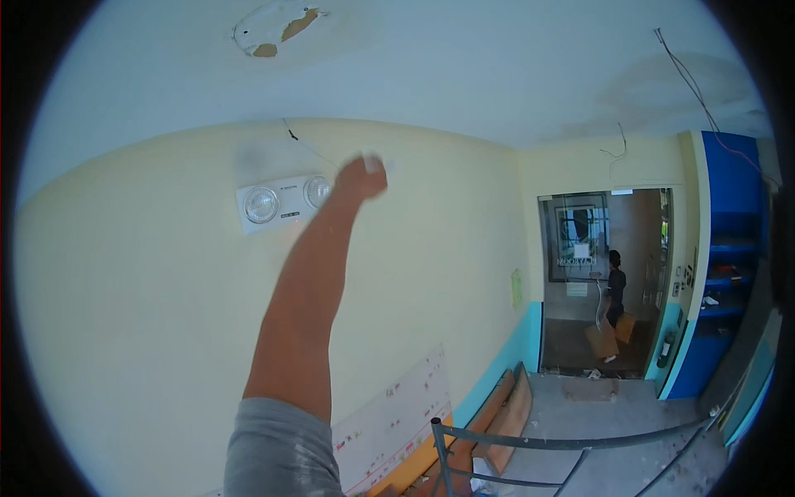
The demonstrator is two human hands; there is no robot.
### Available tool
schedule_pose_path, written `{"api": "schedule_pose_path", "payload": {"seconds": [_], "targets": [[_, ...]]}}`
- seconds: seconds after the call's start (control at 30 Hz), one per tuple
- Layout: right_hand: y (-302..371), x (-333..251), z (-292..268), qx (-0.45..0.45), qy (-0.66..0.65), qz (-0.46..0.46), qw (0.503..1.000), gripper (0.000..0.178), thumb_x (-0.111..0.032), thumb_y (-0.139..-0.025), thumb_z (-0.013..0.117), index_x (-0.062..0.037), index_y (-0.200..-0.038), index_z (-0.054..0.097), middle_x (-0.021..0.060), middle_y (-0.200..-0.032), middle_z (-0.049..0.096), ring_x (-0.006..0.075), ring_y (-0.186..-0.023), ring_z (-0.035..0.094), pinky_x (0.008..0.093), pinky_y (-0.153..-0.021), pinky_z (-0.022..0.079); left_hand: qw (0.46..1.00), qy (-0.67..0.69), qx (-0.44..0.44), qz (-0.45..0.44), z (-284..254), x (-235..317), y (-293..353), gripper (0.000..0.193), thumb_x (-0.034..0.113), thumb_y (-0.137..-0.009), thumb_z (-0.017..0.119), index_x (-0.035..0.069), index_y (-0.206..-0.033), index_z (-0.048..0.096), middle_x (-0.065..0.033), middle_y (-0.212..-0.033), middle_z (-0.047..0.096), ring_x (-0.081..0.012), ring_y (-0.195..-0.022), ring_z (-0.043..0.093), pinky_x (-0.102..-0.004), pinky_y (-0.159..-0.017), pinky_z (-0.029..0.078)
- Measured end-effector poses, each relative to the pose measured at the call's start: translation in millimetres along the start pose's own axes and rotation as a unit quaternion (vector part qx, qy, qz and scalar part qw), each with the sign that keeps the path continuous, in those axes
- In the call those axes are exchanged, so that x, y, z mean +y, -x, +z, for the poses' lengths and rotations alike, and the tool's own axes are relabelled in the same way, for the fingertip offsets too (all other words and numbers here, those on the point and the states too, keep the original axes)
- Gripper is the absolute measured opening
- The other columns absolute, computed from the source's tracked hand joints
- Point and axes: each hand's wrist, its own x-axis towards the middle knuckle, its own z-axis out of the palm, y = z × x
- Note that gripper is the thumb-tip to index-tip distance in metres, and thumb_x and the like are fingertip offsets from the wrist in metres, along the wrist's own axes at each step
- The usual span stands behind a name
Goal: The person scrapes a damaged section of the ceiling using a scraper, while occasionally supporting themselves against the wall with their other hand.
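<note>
My left hand [363, 178] is raised high in front of the cream wall [422, 248], the bare forearm coming up out of a grey sleeve. Its fingers are closed, with a small pale thing at their tips, too blurred to name. Just left of the hand, a white emergency light [288, 199] with two round lamps is fixed to the wall; my wrist passes close to its right lamp. Above it a thin wire [290, 130] sticks out near the ceiling line. Nowhere in the picture does my right hand show.
Grey metal railing [571, 441] curves below me at the right. Overhead, the ceiling has a torn patch [277, 29] and hanging wires [691, 83]. Beyond a glass door [571, 331], a person [615, 286] stands near cardboard. Boards [507, 414] lean along the wall; blue shelves [729, 265] stand right.
</note>
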Motion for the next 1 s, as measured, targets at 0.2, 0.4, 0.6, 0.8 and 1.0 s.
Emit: {"api": "schedule_pose_path", "payload": {"seconds": [0.2,0.4,0.6,0.8,1.0], "targets": [[-5,-5,-8,0.008,0.003,-0.014,1.0,0.04,-0.043,-0.084,0.062,-0.0085,-0.103,0.07,0.0175,-0.101,0.07,0.0325,-0.093,0.068,0.0506,-0.084,0.052,0.985,-0.12,0.03,0.12,-9,-77,-18,0.047,0.042,-0.096,0.05,0.0,-0.096,0.071,-0.0187,-0.1,0.068,-0.0387,-0.099,0.062,-0.049,-0.094,0.046],[7,6,-1,-0.002,0.0,0.01,1.0,0.039,-0.042,-0.085,0.061,-0.0085,-0.102,0.07,0.0172,-0.1,0.07,0.0326,-0.093,0.068,0.0505,-0.084,0.052,0.944,0.166,0.279,0.059,-189,-36,-50,0.035,0.032,-0.098,0.054,0.012,-0.126,0.063,-0.0089,-0.098,0.07,-0.0187,-0.077,0.065,-0.0352,-0.078,0.054],[-3,8,3,-0.004,-0.008,0.007,1.0,0.038,-0.042,-0.085,0.061,-0.0085,-0.102,0.07,0.0169,-0.1,0.07,0.0327,-0.093,0.068,0.0503,-0.084,0.052,0.789,0.541,0.288,-0.029,-236,4,-57,0.034,0.028,-0.097,0.06,-0.004,-0.108,0.063,-0.014,-0.091,0.069,-0.0163,-0.072,0.065,-0.027,-0.062,0.058],[-10,9,7,-0.006,-0.011,0.001,1.0,0.038,-0.041,-0.085,0.061,-0.0085,-0.101,0.07,0.0166,-0.1,0.07,0.0328,-0.093,0.068,0.0502,-0.084,0.052,0.73,0.608,0.313,-0.002,-233,-2,-67,0.026,0.016,-0.093,0.061,-0.009,-0.1,0.062,-0.0133,-0.089,0.069,-0.0158,-0.069,0.065,-0.0267,-0.061,0.059],[0,14,10,-0.014,-0.013,0.011,1.0,0.037,-0.04,-0.085,0.06,-0.0085,-0.101,0.07,0.0163,-0.099,0.07,0.033,-0.093,0.067,0.05,-0.084,0.052,0.792,0.508,0.339,0.008,-217,12,-60,0.032,0.021,-0.09,0.063,-0.01,-0.098,0.063,-0.0135,-0.088,0.069,-0.0162,-0.07,0.065,-0.0261,-0.061,0.058]]}}
